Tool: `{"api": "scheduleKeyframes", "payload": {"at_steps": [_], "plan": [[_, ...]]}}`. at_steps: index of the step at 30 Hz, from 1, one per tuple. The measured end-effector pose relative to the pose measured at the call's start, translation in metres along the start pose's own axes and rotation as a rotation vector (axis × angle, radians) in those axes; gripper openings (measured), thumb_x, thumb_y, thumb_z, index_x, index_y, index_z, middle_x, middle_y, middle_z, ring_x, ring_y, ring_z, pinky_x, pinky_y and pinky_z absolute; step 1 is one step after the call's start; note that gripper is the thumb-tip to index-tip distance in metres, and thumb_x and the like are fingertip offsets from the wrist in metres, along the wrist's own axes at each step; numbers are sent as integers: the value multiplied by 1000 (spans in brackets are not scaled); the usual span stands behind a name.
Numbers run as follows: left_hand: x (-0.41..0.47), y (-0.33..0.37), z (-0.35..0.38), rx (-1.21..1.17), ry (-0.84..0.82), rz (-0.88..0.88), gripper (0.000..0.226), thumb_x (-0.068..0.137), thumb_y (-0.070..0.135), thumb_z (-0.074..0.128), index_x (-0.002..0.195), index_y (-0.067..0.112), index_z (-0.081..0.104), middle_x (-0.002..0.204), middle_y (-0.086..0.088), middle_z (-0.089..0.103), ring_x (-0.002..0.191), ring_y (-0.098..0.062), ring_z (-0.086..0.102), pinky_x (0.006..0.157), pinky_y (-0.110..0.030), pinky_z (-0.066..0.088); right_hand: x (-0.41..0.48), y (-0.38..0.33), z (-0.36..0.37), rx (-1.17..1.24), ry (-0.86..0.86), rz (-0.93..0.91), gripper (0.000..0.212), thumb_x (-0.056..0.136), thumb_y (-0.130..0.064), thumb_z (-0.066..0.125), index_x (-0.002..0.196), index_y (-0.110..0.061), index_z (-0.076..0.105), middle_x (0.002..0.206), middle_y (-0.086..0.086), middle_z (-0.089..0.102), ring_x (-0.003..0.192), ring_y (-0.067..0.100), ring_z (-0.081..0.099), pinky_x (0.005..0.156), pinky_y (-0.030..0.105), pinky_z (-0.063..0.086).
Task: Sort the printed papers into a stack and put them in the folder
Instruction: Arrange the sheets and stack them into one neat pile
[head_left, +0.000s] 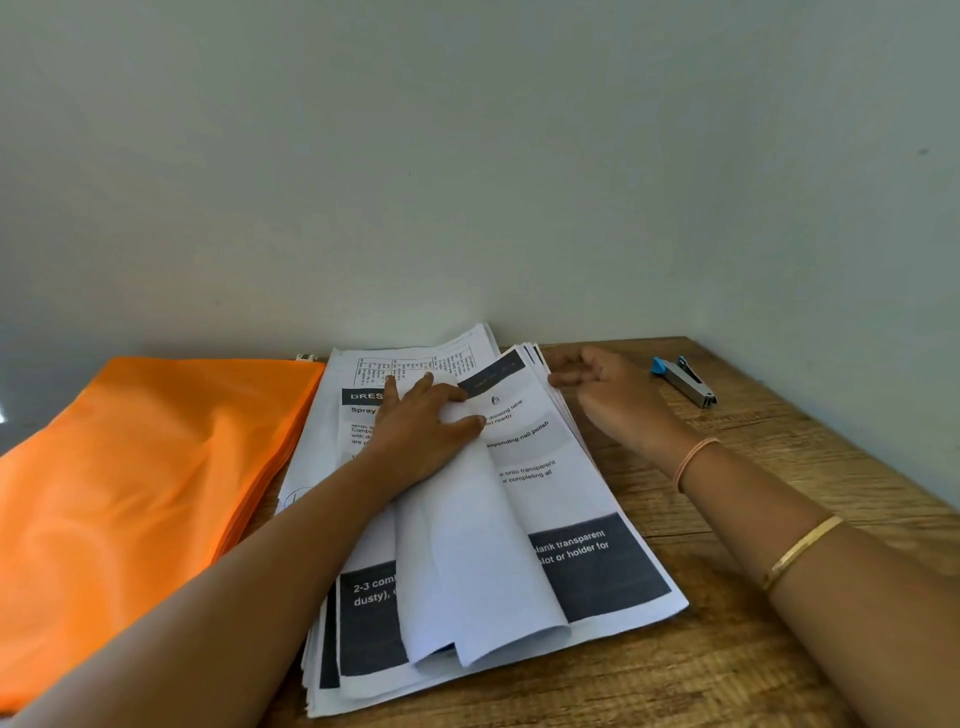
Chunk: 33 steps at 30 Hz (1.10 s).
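Note:
A stack of printed papers (597, 566) lies on the wooden table in front of me, with dark header blocks and text on its sheets. One white sheet (483, 561) is bent over to the left in a loose curl. My left hand (421, 431) lies flat on the pile with straight, spread fingers and presses this turned sheet down. My right hand (608, 395) is at the stack's far right corner, where its curled fingers and thumb pinch the fanned sheet edges. The orange folder (140, 493) lies flat to the left of the papers, its edge against them.
A blue and silver stapler (685, 380) lies on the table at the back right, beyond my right hand. A plain wall stands right behind the table's far edge. Bare wood (727, 649) shows right of the papers.

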<state>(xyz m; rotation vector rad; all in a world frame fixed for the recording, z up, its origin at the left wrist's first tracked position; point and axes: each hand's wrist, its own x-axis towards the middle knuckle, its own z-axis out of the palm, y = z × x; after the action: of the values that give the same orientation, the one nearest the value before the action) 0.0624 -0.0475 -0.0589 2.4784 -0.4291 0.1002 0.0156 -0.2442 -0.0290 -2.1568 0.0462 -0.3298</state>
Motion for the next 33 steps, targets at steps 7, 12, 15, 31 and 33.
{"api": "scheduleKeyframes", "payload": {"at_steps": [7,12,15,31,33], "plan": [[3,-2,-2,-49,36,28,38,88,39,59,123,24,56,135,1,47,139,-18,22,117,-35,-8,3,3,-2,-54,-22,27,45,84,8,39,119,-13,58,109,-3,67,105,10,60,74,21,44],[4,-4,-1,-34,27,22,39,88,42,59,124,27,55,140,1,43,142,-21,16,118,-38,-7,-2,1,-1,-72,-63,-30,49,86,8,40,127,-14,54,117,-3,64,113,7,56,90,24,45],[2,-2,-3,-41,20,12,39,89,41,59,125,26,54,142,0,42,142,-22,13,118,-37,-7,-2,2,1,-83,-93,-26,48,87,7,39,127,-17,53,112,-5,65,109,8,57,89,25,47],[3,-6,-1,-14,-8,28,29,91,44,52,115,29,57,138,-1,45,141,-21,18,117,-38,-8,-11,-8,-6,-64,-89,-196,44,87,8,38,101,-27,60,82,-3,73,97,-8,58,91,28,45],[2,-2,-1,-54,-22,15,33,96,45,40,113,24,59,136,-2,48,139,-20,24,117,-38,-9,-13,-14,-8,-33,-159,-206,48,88,8,37,99,-32,59,82,0,74,102,-11,56,92,25,39]]}}
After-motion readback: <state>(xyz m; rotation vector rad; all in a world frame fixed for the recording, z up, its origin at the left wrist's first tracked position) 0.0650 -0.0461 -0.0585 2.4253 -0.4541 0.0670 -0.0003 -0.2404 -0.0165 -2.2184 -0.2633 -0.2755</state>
